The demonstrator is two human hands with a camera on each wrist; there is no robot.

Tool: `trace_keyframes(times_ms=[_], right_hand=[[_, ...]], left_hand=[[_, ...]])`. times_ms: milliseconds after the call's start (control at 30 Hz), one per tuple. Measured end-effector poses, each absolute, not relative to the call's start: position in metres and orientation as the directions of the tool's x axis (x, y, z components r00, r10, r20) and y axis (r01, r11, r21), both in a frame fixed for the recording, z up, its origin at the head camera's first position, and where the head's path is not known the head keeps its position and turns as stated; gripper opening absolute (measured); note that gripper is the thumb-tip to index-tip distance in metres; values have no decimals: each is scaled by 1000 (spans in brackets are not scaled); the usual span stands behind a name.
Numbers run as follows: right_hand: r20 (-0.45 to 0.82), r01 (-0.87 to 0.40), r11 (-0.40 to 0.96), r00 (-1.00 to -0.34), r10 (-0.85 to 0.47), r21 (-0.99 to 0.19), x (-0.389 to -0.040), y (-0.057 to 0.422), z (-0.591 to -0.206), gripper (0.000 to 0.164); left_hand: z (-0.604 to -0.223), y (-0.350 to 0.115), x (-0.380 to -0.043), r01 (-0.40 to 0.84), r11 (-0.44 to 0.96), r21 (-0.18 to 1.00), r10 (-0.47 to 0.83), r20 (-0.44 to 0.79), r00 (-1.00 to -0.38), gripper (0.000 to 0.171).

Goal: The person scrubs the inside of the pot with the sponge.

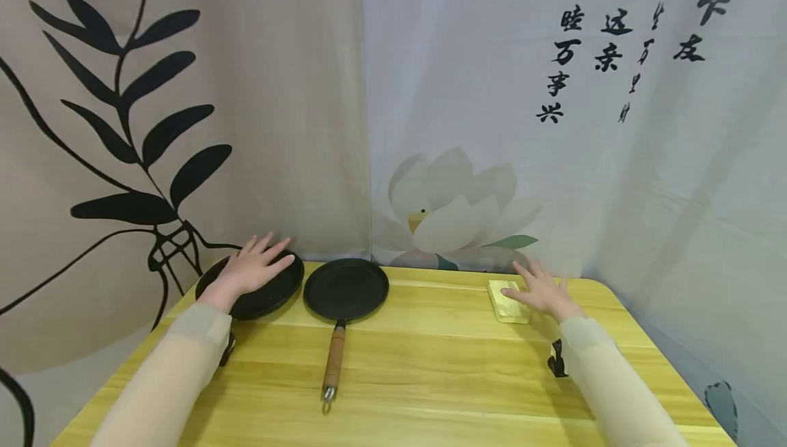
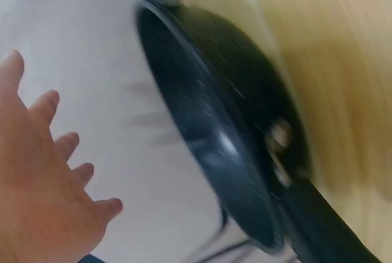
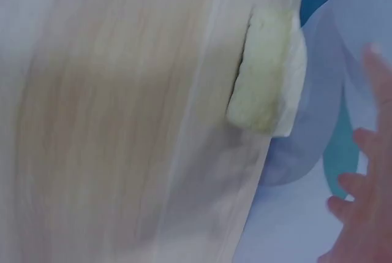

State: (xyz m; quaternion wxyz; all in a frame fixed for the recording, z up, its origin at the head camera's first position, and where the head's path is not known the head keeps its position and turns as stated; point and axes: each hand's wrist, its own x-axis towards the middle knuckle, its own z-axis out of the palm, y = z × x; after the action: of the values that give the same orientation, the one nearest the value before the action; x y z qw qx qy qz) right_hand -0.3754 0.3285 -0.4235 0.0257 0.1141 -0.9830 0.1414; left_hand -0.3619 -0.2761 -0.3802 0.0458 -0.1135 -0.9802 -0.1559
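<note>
My left hand (image 1: 251, 271), fingers spread, hovers over a black deep pan (image 1: 270, 299) at the table's far left and partly covers it. In the left wrist view the same pan (image 2: 208, 110) is blurred, with a black handle (image 2: 331, 223) at lower right; the hand (image 2: 55, 171) is apart from it. My right hand (image 1: 541, 290), fingers spread, is over the right end of a pale yellow, sponge-like block (image 1: 507, 302) near the back edge. The right wrist view shows the block (image 3: 263, 70) lying flat and the fingers apart from it. Neither hand holds anything.
A flat black pan (image 1: 346, 288) lies between the hands, its wooden handle (image 1: 335, 358) pointing toward me. Both lie on a light wooden table (image 1: 443, 365). A printed curtain (image 1: 295, 91) hangs right behind the table's back edge.
</note>
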Motion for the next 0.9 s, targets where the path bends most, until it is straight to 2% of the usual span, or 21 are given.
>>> trace_keyframes(times_ms=[167,400,667,900], right_hand=[[54,-206,924,-979,-199,-321,-362,316,-419,82],[19,-176,840,-981,-193,-513,-352,303,-434,78],[4,-92,796,-994,-112,-598,-354,296,-446,81],[-49,6,799,-998,-29,-601,-356,291,-449,81]], left_hand=[[-372,-248,-349,348,885,308,305,181,-935,69],[-377,-209,-319,462,811,358,433,164,-887,69],[-387,-184,-290,389,811,437,392,88,-916,65],[-406,-177,-282,355,793,494,390,35,-920,63]])
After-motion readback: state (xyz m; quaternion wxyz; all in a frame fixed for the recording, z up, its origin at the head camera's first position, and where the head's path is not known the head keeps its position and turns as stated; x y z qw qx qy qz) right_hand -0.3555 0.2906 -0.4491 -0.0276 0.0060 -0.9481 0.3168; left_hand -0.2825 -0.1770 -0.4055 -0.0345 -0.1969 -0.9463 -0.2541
